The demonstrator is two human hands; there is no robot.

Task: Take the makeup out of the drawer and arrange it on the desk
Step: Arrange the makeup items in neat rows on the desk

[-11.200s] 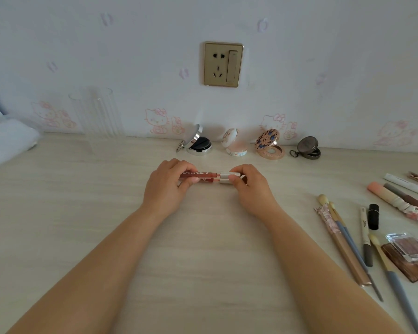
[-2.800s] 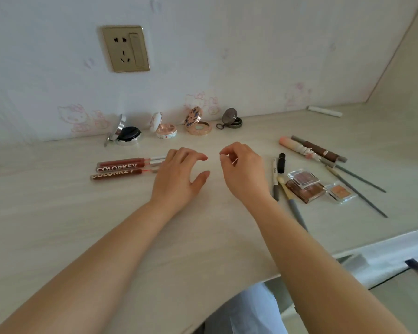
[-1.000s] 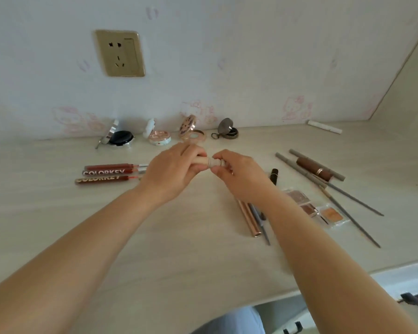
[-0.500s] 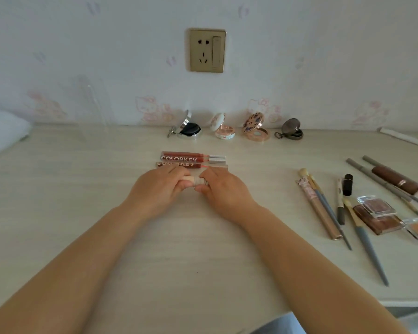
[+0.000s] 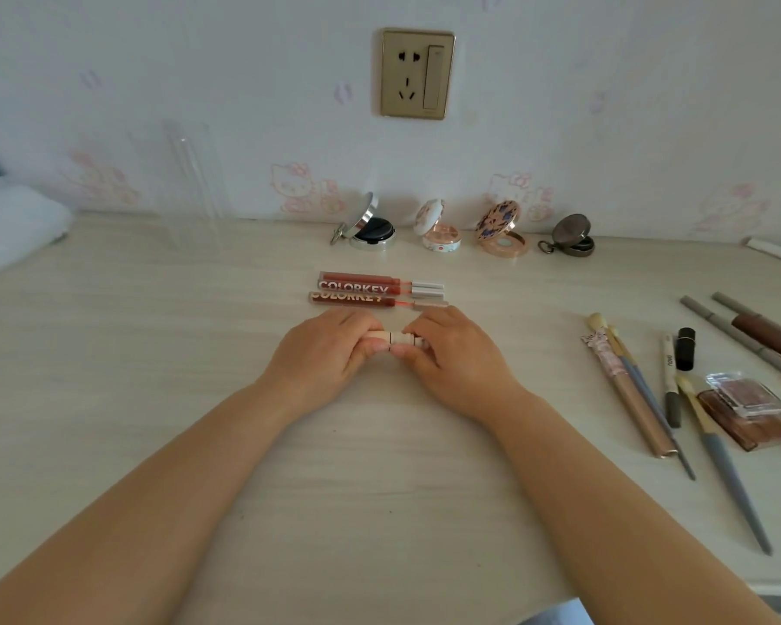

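1. A pale pink tube [image 5: 393, 344] is held lying crosswise, one end pinched by the left hand [image 5: 323, 354] and the other by the right hand [image 5: 452, 354]; both sets of fingers are curled round it, low over the desk [image 5: 154, 354] at its middle.
2. The tube is found just near of two red lip glosses [image 5: 366, 293], which lie side by side, caps to the right.
3. The step is judged to be laying the tube down as the next row (a reading of the layout, not a thing seen).
4. It is best kept parallel to the glosses and lowered flat, so rolling is avoided.
5. Both ends should be released together, with the glosses left unnudged.
6. The compacts [image 5: 465, 230] far along the wall and the brushes [image 5: 636, 390] at the right need not be disturbed.
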